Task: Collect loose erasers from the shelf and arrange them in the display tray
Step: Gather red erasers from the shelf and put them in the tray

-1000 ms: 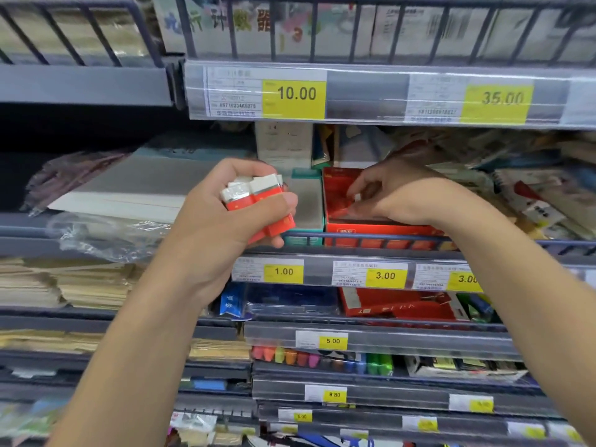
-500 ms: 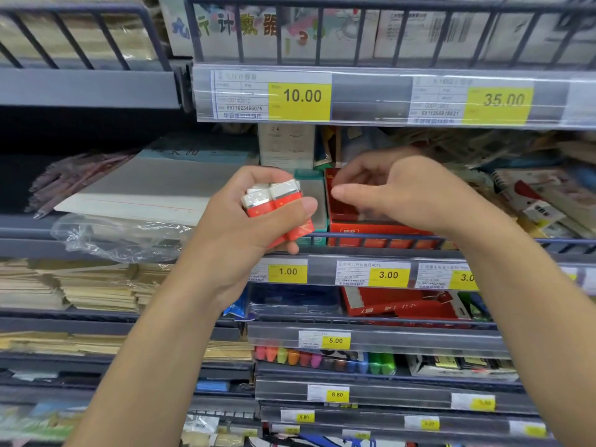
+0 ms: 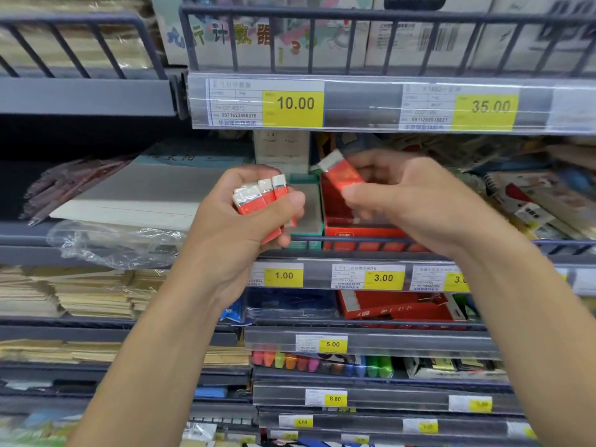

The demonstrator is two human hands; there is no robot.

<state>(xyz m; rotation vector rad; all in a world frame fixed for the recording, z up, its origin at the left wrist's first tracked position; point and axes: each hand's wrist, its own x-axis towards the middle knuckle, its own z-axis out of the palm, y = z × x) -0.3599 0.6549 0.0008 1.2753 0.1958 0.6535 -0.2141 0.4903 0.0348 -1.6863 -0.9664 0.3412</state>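
Orange-sleeved erasers [image 3: 258, 201], several bunched together, sit gripped in the left hand [image 3: 245, 221], whose fingers curl around them in front of the shelf [image 3: 371, 250]. Just beside it, the right hand [image 3: 409, 201] pinches a single eraser [image 3: 342, 174], tilted, above the red display tray [image 3: 361, 232] standing behind the shelf's rail.

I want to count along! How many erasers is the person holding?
4 that show: three bunched in the left hand, at and, and one eraser pinched in the right hand. More may hide behind the fingers.
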